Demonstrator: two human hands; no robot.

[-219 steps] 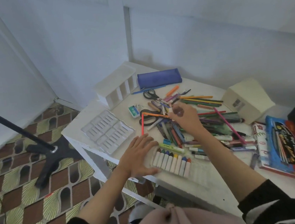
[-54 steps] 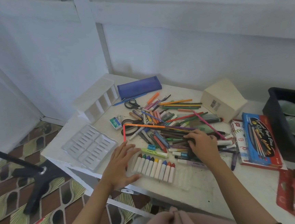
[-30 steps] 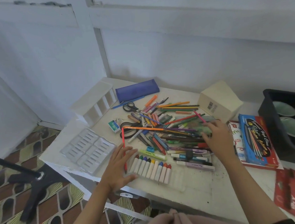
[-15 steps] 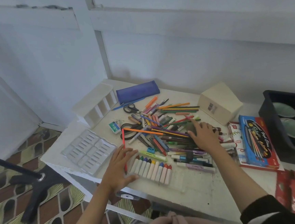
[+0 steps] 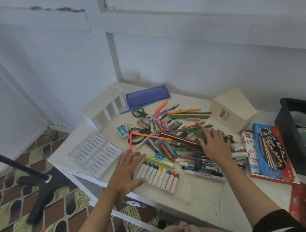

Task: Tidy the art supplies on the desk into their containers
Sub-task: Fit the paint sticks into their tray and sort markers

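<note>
the blue box (image 5: 273, 151) reads "special high class"; the cream box (image 5: 236, 103) bears a barcode (image 5: 223, 113)

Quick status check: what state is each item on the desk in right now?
left hand, flat beside the crayons
right hand, fingers spread on the pen pile
crayons, lined up in a row
pen pile, loose, unsorted
pencil case, flat, looks closed
small scissors, blades shut
slotted tray, empty

Her left hand (image 5: 126, 171) rests flat beside the crayon row (image 5: 158, 175); her right hand (image 5: 215, 145) presses on the scattered pens (image 5: 170, 132).
</note>
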